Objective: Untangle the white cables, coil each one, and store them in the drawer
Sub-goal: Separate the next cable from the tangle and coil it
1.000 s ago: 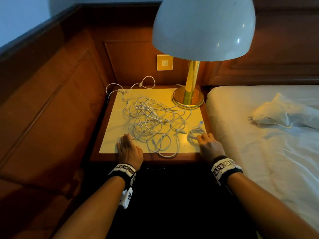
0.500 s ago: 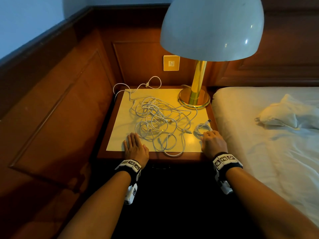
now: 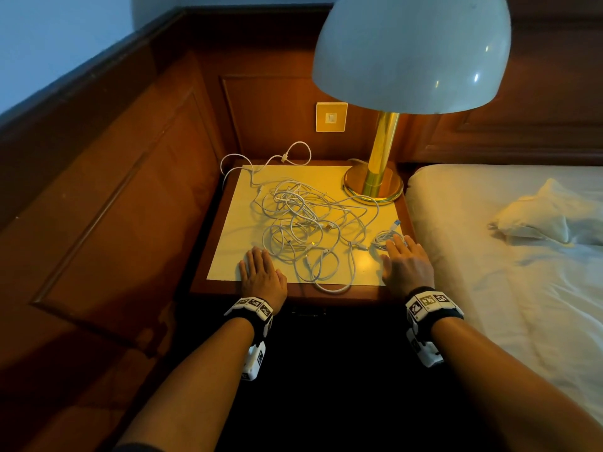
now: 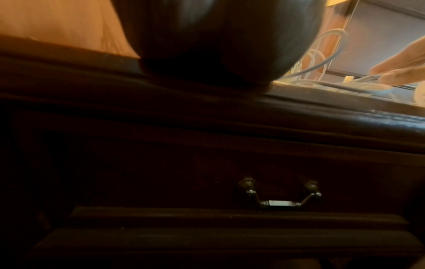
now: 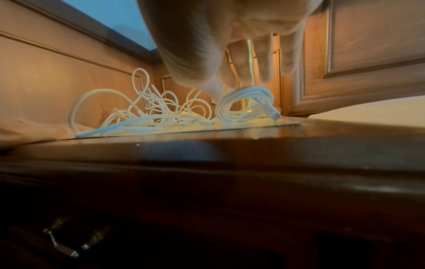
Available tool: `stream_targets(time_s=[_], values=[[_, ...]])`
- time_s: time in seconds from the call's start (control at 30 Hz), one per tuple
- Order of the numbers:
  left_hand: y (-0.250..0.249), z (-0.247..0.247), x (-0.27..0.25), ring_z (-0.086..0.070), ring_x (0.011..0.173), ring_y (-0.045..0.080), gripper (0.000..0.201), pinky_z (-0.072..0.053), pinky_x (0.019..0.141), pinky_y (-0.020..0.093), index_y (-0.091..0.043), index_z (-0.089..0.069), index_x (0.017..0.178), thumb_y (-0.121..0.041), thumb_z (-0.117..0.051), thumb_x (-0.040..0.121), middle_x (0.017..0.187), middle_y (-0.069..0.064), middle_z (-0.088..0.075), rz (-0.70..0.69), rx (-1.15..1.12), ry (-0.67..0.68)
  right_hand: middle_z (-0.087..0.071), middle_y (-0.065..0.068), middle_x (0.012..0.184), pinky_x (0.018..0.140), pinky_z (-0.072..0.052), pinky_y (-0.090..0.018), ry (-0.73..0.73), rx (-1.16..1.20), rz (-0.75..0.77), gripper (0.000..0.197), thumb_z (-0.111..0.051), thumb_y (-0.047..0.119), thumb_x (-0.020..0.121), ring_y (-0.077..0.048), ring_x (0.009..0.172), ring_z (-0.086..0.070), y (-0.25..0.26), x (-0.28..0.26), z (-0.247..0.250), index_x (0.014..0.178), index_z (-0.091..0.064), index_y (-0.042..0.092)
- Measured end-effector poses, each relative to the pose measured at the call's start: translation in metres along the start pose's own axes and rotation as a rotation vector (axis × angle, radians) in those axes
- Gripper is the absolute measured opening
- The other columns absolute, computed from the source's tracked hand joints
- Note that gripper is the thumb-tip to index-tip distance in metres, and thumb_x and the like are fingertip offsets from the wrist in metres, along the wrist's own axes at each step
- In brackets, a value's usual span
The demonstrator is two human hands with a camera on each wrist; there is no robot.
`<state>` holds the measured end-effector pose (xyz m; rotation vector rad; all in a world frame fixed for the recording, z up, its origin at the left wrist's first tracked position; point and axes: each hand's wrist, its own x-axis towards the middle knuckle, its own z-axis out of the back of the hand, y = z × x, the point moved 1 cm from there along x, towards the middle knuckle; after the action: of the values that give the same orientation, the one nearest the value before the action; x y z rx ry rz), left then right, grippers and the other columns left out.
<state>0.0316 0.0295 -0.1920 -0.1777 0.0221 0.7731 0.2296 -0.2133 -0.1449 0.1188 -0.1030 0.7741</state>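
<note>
A tangle of white cables sprawls over the yellow top of the nightstand. One small coiled white cable lies at its right side. My left hand lies flat on the front left of the top, fingers straight, beside the tangle. My right hand hovers flat just behind the coil, fingertips pointing down at it, holding nothing. The drawer below is closed, its metal handle hanging down.
A brass lamp with a big white shade stands at the back right of the nightstand. A bed with white sheets adjoins on the right. Wood panelling closes the left and back; a wall switch sits behind.
Both hands have stayed near the front edge; the right hand has slid slightly forward onto the coiled cable's side. The camera view shifted a little.
</note>
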Motion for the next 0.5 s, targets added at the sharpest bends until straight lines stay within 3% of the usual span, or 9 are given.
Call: stream_targets(time_s=[0.1, 0.2, 0.33, 0.43, 0.5], values=[[0.0, -0.001, 0.0, -0.002, 0.154, 0.033, 0.067, -0.002, 0.124, 0.05, -0.003, -0.013, 0.158, -0.033, -0.034, 0.102, 0.167, 0.019, -0.006, 0.002, 0.007, -0.003, -0.062, -0.021, 0.129, 0.096, -0.05, -0.051, -0.015, 0.0, -0.009, 0.038, -0.067, 0.021, 0.086, -0.041, 0.122, -0.054, 0.005, 0.001, 0.006, 0.12, -0.065, 0.002], [0.0, -0.003, 0.001, -0.003, 0.154, 0.033, 0.067, -0.003, 0.124, 0.05, -0.003, -0.014, 0.157, -0.033, -0.034, 0.102, 0.167, 0.019, -0.007, 0.007, 0.01, -0.016, -0.069, -0.018, 0.103, 0.077, -0.052, -0.044, -0.054, 0.102, 0.01, 0.019, -0.062, 0.017, 0.089, -0.038, 0.098, -0.06, 0.026, 0.0, 0.015, 0.1, -0.069, 0.002], [0.001, -0.001, 0.001, -0.002, 0.154, 0.033, 0.068, -0.003, 0.124, 0.05, -0.002, -0.013, 0.157, -0.034, -0.034, 0.101, 0.167, 0.018, -0.007, 0.002, 0.025, -0.004, -0.06, -0.012, 0.08, 0.062, -0.043, -0.032, 0.182, 0.369, -0.276, 0.04, -0.053, 0.037, 0.099, -0.029, 0.073, -0.058, 0.06, 0.011, 0.018, 0.078, -0.062, 0.005], [-0.001, 0.008, 0.003, 0.003, 0.154, 0.034, 0.068, -0.001, 0.124, 0.05, -0.002, -0.008, 0.158, -0.034, -0.033, 0.103, 0.167, 0.018, 0.0, 0.005, -0.009, 0.087, -0.047, -0.009, 0.062, 0.048, -0.032, -0.025, 0.279, 0.492, -0.398, 0.038, -0.059, 0.025, 0.092, -0.023, 0.053, -0.047, 0.072, 0.021, 0.008, 0.06, -0.045, 0.008], [-0.004, 0.024, 0.007, 0.003, 0.154, 0.035, 0.068, -0.002, 0.124, 0.051, -0.001, -0.008, 0.157, -0.032, -0.034, 0.103, 0.166, 0.019, 0.001, 0.03, -0.027, 0.227, -0.046, -0.011, 0.06, 0.048, -0.032, -0.025, 0.25, 0.534, -0.429, 0.033, -0.056, 0.016, 0.089, -0.027, 0.053, -0.048, 0.079, 0.026, 0.014, 0.06, -0.045, 0.006]])
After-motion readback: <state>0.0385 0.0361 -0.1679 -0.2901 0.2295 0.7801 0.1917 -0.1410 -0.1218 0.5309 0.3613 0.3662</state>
